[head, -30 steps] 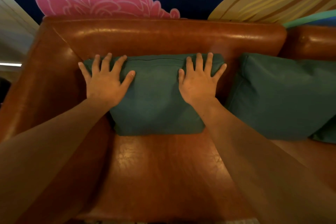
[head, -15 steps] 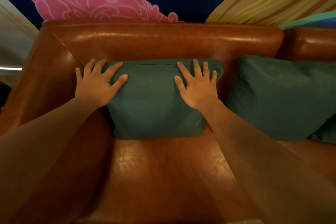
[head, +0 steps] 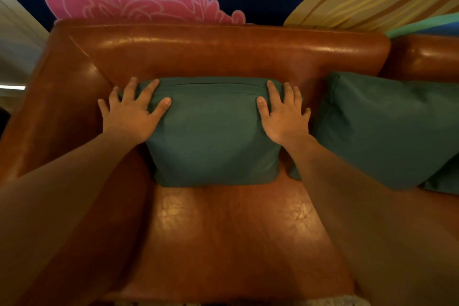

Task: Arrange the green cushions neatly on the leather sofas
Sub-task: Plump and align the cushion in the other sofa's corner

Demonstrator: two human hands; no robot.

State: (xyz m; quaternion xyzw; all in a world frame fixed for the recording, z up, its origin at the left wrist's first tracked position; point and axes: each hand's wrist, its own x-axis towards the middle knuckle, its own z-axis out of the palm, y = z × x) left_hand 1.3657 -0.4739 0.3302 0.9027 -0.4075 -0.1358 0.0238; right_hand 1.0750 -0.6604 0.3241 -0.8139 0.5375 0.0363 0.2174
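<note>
Green cushion standing upright against the backrest of the leather sofa, with a second cushion just beside it. Within the last second the left hand and right hand, fingers spread flat, have slid outward from its face to its upper corners. Whether the fingertips hook behind is unclear. Squaring of this cushion appears nearly complete.

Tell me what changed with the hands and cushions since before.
The left hand and the right hand slid slightly outward, to the upper corners of the middle cushion, pressing flat. Nothing gripped or released. The right cushion and the sofa stayed put.
</note>
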